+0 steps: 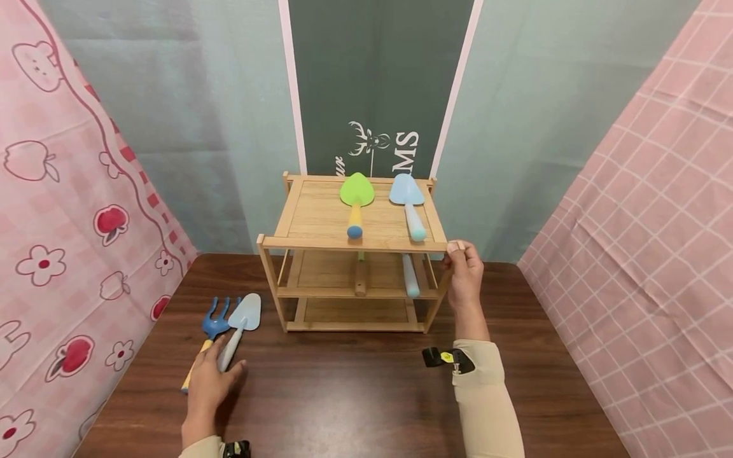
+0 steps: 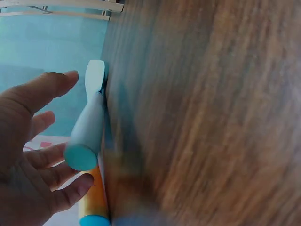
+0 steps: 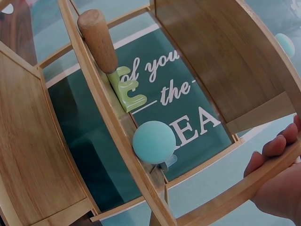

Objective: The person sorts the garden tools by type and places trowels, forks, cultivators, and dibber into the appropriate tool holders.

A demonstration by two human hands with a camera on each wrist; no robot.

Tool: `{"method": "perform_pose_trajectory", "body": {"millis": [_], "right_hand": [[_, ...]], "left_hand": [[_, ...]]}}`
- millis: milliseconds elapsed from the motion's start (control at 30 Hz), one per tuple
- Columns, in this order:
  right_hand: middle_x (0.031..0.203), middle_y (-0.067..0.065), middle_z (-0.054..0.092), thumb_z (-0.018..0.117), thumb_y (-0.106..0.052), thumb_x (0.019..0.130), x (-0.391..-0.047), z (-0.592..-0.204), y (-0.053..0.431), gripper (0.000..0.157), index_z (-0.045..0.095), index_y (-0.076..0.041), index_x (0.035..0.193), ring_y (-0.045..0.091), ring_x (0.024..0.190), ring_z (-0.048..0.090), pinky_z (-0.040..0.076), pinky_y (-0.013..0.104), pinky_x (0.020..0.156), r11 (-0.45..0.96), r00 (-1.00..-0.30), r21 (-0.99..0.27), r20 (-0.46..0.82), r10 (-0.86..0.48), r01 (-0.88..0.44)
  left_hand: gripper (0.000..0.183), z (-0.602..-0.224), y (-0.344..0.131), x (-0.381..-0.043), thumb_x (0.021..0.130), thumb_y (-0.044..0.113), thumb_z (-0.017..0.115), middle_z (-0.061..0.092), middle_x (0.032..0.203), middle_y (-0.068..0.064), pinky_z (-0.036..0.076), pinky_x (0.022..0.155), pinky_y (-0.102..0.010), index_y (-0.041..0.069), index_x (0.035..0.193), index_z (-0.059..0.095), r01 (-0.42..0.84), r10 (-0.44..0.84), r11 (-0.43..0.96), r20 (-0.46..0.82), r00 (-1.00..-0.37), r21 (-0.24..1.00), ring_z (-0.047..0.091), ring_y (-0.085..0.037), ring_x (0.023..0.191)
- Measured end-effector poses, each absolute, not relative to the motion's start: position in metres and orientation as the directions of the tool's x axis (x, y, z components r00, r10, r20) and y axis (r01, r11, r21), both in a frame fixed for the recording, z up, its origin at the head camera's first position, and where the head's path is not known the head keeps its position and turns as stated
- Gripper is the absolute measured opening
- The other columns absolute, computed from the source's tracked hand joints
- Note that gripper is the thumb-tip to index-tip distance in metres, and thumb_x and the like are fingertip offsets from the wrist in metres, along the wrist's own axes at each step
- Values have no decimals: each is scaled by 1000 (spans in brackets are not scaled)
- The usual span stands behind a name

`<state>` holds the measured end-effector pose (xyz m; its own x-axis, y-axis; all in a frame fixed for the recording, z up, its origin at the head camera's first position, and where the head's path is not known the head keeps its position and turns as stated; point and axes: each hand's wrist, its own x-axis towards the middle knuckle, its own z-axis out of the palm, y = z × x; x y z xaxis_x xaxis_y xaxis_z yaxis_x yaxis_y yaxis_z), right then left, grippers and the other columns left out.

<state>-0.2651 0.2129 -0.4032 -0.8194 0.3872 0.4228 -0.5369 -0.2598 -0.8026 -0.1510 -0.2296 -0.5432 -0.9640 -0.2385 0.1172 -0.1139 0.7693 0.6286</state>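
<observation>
My left hand (image 1: pixel 209 385) is over the handle of a light blue hand trowel (image 1: pixel 246 315) on the table. In the left wrist view its fingers are spread beside the trowel's grey handle (image 2: pixel 87 129), thumb raised apart from it. A blue garden fork (image 1: pixel 216 323) with a yellow handle lies just left of the trowel. My right hand (image 1: pixel 466 273) grips the front right corner of a three-tier wooden shelf (image 1: pixel 321 242), fingers curled round the post in the right wrist view.
On the top tier rest a green trowel (image 1: pixel 357 191) with a yellow handle and a blue trowel (image 1: pixel 406 191). The middle tier bears a green fork (image 3: pixel 128 92) with a wooden handle and a tool with a teal-ended handle (image 3: pixel 154 142). Cloth curtains (image 1: pixel 630 191) surround the table.
</observation>
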Motion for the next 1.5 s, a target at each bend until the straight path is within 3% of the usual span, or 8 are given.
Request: {"method": "perform_pose_trajectory", "body": {"millis": [200, 667, 833, 967, 1067, 1200, 1367, 1500], "right_hand": [[67, 3, 49, 58, -5, 89, -266, -402, 212, 7, 59, -9, 84, 13, 63, 47, 40, 24, 59, -263, -818, -799, 428, 383, -541], [67, 4, 49, 55, -2, 89, -264, -402, 214, 10, 59, -8, 83, 15, 63, 47, 41, 27, 60, -254, -825, -812, 411, 389, -525], [67, 4, 49, 55, -2, 89, -265, -402, 213, 7, 58, -5, 84, 14, 63, 47, 41, 25, 60, -260, -823, -808, 414, 388, -529], [67, 4, 49, 54, -1, 89, -265, -402, 212, 10, 59, -7, 83, 14, 63, 46, 41, 24, 59, -260, -821, -806, 415, 392, -531], [67, 4, 49, 54, -1, 89, -264, -401, 212, 11, 59, -9, 82, 15, 63, 46, 41, 23, 59, -255, -819, -805, 422, 389, -536], [67, 4, 49, 56, -3, 89, -264, -401, 211, 7, 58, -7, 84, 15, 63, 46, 41, 24, 59, -255, -818, -802, 428, 385, -540], [67, 3, 49, 56, -3, 89, -263, -400, 211, 9, 58, -9, 83, 15, 64, 46, 41, 24, 60, -254, -820, -806, 422, 386, -534], [67, 3, 49, 57, -3, 89, -263, -401, 211, 8, 58, -9, 83, 15, 64, 46, 40, 24, 60, -255, -821, -806, 421, 386, -534]], "left_hand": [[72, -548, -230, -152, 78, 24, 72, 37, 122, -43, 34, 86, -62, -11, 132, 38, -170, -243, 772, 37, -969, 613, 39, -56, 108], [66, -557, -231, -159, 80, 24, 70, 44, 108, -44, 36, 82, -60, -15, 127, 45, -208, -275, 789, 30, -961, 579, 44, -55, 101], [53, -558, -232, -162, 78, 17, 71, 48, 94, -41, 38, 77, -59, -19, 113, 52, -183, -269, 821, 83, -960, 541, 48, -52, 90], [33, -557, -233, -164, 76, 13, 73, 52, 78, -32, 40, 68, -55, -13, 90, 60, -172, -280, 827, 127, -952, 535, 52, -47, 77], [26, -556, -232, -163, 76, 12, 73, 54, 74, -28, 40, 64, -53, -9, 84, 62, -190, -315, 814, 142, -938, 549, 53, -43, 71], [28, -556, -229, -162, 79, 14, 70, 59, 82, -30, 40, 63, -53, -10, 93, 65, -223, -377, 777, 152, -913, 589, 55, -44, 71], [39, -558, -222, -164, 82, 15, 68, 58, 106, -32, 39, 73, -56, -10, 112, 61, -225, -463, 700, 190, -866, 678, 54, -49, 88], [36, -558, -215, -165, 80, 12, 70, 59, 103, -32, 39, 76, -56, -8, 109, 64, -201, -550, 635, 253, -796, 746, 53, -51, 90]]}}
